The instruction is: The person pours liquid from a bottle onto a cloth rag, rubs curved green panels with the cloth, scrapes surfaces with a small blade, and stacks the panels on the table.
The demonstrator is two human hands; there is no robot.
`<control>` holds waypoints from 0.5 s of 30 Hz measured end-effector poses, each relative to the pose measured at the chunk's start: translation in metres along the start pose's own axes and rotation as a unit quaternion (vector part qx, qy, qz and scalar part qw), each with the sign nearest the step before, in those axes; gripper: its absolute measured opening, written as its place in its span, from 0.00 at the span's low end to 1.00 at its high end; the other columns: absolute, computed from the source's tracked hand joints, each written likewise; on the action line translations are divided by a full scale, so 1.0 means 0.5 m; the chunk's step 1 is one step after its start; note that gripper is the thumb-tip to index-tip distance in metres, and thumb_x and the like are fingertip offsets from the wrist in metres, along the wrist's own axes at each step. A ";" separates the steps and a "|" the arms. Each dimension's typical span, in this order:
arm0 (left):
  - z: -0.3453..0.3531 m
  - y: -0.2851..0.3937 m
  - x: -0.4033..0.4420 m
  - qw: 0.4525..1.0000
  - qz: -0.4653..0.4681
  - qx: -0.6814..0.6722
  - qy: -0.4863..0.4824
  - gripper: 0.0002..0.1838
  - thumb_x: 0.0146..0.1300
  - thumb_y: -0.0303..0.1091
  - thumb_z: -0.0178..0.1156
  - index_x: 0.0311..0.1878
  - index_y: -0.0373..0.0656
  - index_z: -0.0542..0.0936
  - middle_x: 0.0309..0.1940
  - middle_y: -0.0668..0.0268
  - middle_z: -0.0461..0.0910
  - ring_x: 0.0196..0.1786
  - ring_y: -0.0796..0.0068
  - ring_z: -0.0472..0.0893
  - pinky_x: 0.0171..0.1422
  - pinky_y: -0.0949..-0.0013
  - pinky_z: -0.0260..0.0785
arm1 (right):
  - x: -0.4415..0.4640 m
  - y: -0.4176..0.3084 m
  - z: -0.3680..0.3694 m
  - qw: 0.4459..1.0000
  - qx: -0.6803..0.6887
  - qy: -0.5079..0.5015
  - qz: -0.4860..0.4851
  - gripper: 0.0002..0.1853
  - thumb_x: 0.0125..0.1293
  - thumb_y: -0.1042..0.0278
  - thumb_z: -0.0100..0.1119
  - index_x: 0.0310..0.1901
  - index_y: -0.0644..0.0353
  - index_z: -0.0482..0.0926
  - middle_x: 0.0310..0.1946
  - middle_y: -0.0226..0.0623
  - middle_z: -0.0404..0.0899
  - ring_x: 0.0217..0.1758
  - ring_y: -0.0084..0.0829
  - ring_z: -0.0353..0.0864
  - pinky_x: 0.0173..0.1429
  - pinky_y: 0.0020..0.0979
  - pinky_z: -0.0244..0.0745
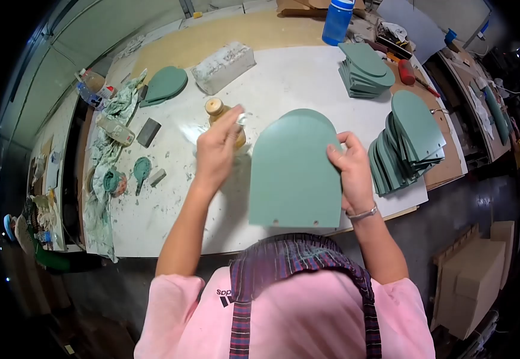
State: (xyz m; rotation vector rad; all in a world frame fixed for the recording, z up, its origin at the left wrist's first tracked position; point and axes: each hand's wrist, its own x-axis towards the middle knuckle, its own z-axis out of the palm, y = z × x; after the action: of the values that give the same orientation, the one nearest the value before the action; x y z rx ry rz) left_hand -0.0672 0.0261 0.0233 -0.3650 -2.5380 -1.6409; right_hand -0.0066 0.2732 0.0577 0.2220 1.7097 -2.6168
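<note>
The person's right hand (pixel 352 167) is clamped on one side edge of a green arch-topped panel (pixel 296 173), and I see its thumb pressed on the upper face. A bracelet (pixel 363 212) circles that wrist. The panel is directly in front of the person's plaid apron (pixel 299 254), its rounded end away from the body and its straight edge, pierced by two small holes, toward it. From here I can't tell whether any of its edge touches the white worktable (pixel 170 230).

I have the left hand (pixel 218 146) apart from the right, beside the panel's other edge, its fingers closed around a small white wad (pixel 242 119); I can't make out if that is cloth or paper. Behind this hand stands a tan-capped bottle (pixel 214 107), partly hidden, and I can't tell if the two touch.

On my right I view two stacks of similar green pieces: a far stack (pixel 366 78), and a near stack (pixel 406 140) leaning in a fan. Farther left on the tabletop I pick out a pale, scuffed block (pixel 224 66), some green rounded pieces (pixel 169 84), a dark grey block (pixel 148 133), a green-coated paddle (pixel 142 168) and a green-stained cloth (pixel 125 106).
</note>
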 end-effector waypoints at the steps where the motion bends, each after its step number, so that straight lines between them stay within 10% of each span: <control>1: 0.020 0.062 -0.010 0.994 0.108 0.034 -0.005 0.19 0.75 0.35 0.50 0.64 0.39 0.75 0.60 0.58 0.79 0.64 0.59 0.76 0.69 0.61 0.65 | -0.006 0.013 0.003 1.000 -0.001 -0.013 0.006 0.07 0.67 0.79 0.55 0.43 0.62 0.68 0.29 0.32 0.78 0.30 0.17 0.76 0.34 0.22 0.72; 3: 0.064 0.141 -0.009 0.911 0.361 0.198 -0.029 0.16 0.73 0.35 0.53 0.56 0.36 0.79 0.57 0.58 0.81 0.57 0.63 0.80 0.60 0.63 0.71 | -0.019 0.033 0.010 0.999 -0.039 -0.038 -0.004 0.09 0.65 0.81 0.56 0.44 0.63 0.68 0.29 0.31 0.77 0.31 0.16 0.75 0.34 0.21 0.71; 6: 0.074 0.153 -0.011 0.912 0.337 0.233 -0.019 0.13 0.72 0.34 0.52 0.50 0.35 0.80 0.52 0.59 0.83 0.53 0.68 0.82 0.57 0.66 0.71 | -0.051 0.016 0.012 0.993 -0.070 -0.082 -0.035 0.10 0.64 0.82 0.58 0.45 0.64 0.69 0.32 0.35 0.81 0.36 0.17 0.77 0.37 0.22 0.72; 10: 0.027 0.029 -0.046 0.982 -0.090 -0.021 -0.164 0.15 0.76 0.35 0.46 0.51 0.36 0.80 0.39 0.63 0.84 0.46 0.77 0.82 0.51 0.72 0.73 | -0.062 0.019 -0.033 0.990 -0.050 -0.015 -0.130 0.10 0.67 0.81 0.54 0.48 0.66 0.69 0.38 0.40 0.82 0.40 0.24 0.81 0.45 0.25 0.77; 15: 0.042 0.048 -0.078 0.938 -0.101 -0.329 -0.032 0.19 0.77 0.38 0.44 0.54 0.32 0.77 0.45 0.61 0.83 0.49 0.72 0.82 0.53 0.71 0.75 | 0.019 0.043 -0.090 0.977 0.208 0.034 0.029 0.12 0.77 0.64 0.45 0.54 0.62 0.70 0.46 0.39 0.79 0.48 0.36 0.81 0.56 0.39 0.79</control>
State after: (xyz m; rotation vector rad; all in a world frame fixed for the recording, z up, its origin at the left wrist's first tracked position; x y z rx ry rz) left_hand -0.0225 0.0488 0.0276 -0.2024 -2.0392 -2.5766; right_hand -0.0093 0.3061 0.0192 0.3615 1.1259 -2.9222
